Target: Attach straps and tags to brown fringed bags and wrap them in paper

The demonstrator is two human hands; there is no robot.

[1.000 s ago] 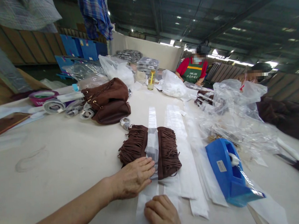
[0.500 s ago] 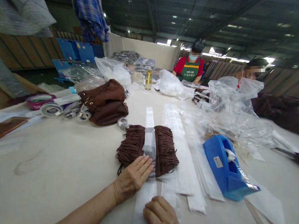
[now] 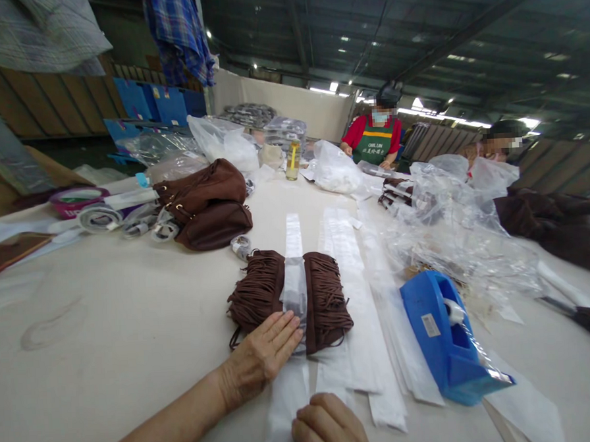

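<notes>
A brown fringed bag lies on the cream table, with a white paper strip wrapped over its middle. My left hand lies flat with fingers stretched out, pressing the near edge of the bag and the strip. My right hand sits at the bottom edge with fingers curled, resting on the near end of the same strip; what it pinches is hidden.
More white strips lie right of the bag. A blue tape dispenser stands further right, by crumpled clear plastic bags. Two brown bags and tape rolls sit at the left. Two people work at the far end.
The view has shifted slightly. My left hand slid a little along the bag's near edge; my right hand stayed curled on the strip.
</notes>
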